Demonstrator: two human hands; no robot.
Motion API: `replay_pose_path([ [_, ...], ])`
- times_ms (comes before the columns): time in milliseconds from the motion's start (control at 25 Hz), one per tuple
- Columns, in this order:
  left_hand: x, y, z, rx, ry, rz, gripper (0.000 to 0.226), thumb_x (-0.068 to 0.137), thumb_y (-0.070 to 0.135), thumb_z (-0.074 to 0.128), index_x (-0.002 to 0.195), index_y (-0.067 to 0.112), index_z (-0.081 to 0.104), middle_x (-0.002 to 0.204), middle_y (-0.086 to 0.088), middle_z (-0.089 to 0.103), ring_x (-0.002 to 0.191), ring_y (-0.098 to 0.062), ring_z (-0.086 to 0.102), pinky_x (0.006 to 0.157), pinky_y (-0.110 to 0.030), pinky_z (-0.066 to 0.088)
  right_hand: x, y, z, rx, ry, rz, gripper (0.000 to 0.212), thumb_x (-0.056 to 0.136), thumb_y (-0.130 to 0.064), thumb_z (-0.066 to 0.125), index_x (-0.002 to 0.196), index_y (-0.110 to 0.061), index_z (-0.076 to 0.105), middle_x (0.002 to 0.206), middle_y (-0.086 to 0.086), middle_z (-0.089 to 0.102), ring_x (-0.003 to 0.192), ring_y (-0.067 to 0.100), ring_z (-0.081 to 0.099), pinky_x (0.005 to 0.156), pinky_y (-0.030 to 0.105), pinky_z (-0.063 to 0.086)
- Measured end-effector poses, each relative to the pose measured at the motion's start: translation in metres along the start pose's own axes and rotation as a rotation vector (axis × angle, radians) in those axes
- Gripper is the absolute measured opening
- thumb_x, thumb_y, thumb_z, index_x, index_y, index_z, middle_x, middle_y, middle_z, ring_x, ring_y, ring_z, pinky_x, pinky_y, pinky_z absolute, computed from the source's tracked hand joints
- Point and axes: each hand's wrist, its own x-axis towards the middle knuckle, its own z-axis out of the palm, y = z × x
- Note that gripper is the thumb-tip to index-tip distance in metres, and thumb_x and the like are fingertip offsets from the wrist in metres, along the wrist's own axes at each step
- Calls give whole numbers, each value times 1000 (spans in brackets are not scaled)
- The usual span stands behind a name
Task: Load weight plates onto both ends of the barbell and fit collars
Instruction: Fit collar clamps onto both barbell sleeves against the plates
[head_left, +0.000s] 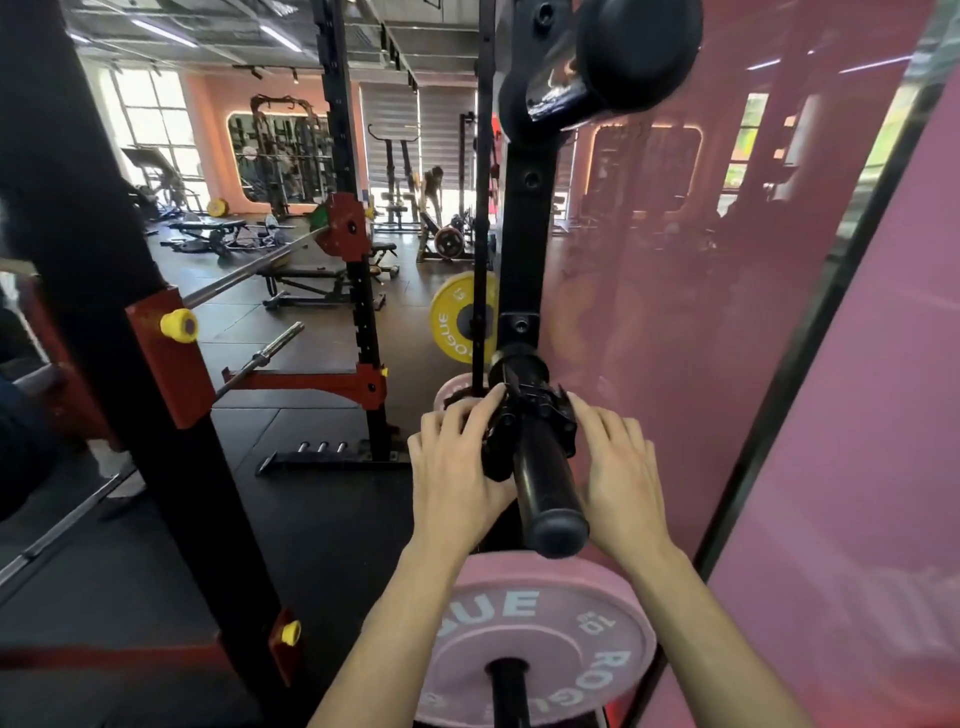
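A black clamp collar (537, 415) sits on a thick black storage peg (545, 493) that sticks out toward me from a black upright. My left hand (457, 462) grips the collar's left side with curled fingers. On the collar's right side, my right hand (618, 462) touches it with nearly straight fingers; its thumb is hidden. A pink 10 plate (540, 639) hangs on a lower peg just beneath my forearms. A yellow plate (457, 317) and a small pink plate (449, 392) hang behind the upright. The barbell (249, 270) lies across the red rack hooks at left.
A black rack post (130, 364) with red brackets stands close on my left. A second bar (270, 348) rests on a red safety arm. A pink glass wall (779, 312) runs along my right. Benches, racks and a person are far back across the black floor.
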Motion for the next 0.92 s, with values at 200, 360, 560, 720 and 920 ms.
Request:
replay_pose_path([
  [200, -41, 11, -18, -77, 37, 30, 77, 70, 57, 64, 141, 33, 45, 127, 8, 53, 110, -19, 43, 87, -36, 36, -45, -15, -27, -63, -19, -20, 79, 75, -53, 51, 147, -26, 33, 127, -8, 50, 108, 16, 40, 78, 32, 29],
  [360, -72, 27, -46, -21, 48, 61, 81, 62, 53, 72, 136, 29, 51, 124, 6, 54, 110, -21, 45, 87, -41, 40, -79, -27, -51, -89, 38, -44, 88, 68, -52, 71, 145, -28, 35, 126, -11, 44, 109, 17, 42, 79, 31, 33],
  [560, -117, 51, -92, 49, 52, 81, 85, 59, 54, 72, 137, 31, 51, 127, 7, 51, 114, -20, 44, 92, -38, 35, -125, -43, -87, -71, 50, -59, 91, 65, -54, 77, 144, -27, 39, 130, -9, 46, 112, 18, 43, 86, 38, 43],
  [720, -174, 62, -127, 132, 67, 73, 81, 62, 58, 68, 137, 34, 48, 127, 10, 51, 111, -18, 44, 91, -35, 31, -174, -65, -112, -36, 16, -86, 88, 66, -59, 69, 142, -26, 41, 130, -8, 47, 111, 19, 44, 84, 37, 42],
  [920, -263, 52, -178, 237, 41, -13, 83, 61, 62, 64, 137, 36, 44, 126, 12, 50, 110, -17, 45, 88, -35, 35, -242, -109, -115, 92, -115, -135, 86, 63, -54, 74, 140, -30, 43, 129, -11, 47, 116, 18, 43, 91, 41, 42],
])
